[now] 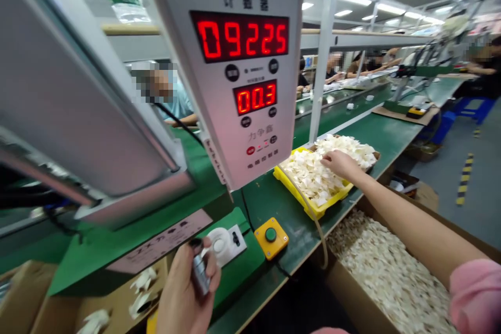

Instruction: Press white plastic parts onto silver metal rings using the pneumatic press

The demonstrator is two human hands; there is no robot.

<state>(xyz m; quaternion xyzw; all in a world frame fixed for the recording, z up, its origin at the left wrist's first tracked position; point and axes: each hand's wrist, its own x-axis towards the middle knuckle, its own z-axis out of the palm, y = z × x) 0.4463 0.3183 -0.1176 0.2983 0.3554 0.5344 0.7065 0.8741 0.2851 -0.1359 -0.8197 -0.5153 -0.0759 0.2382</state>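
Note:
My left hand (190, 287) is closed around a small shiny metal cylinder (201, 275) with a dark end, just in front of a white round fixture (221, 245) on a green machine base (250, 250). Over at the right, my right hand (340, 163) touches a heap of small white flake-like pieces (313, 175). Its fingers are curled together at the heap, and what they pinch is too small to make out. The heap fills a yellow tray (319, 211) and a second container behind it.
A counter box (242, 83) with red digits hangs close in front. An orange box with a green button (271, 235) sits on the green bench. A large carton (391, 271) of pale pieces stands below right, another carton (58, 313) at lower left. Co-workers sit beyond.

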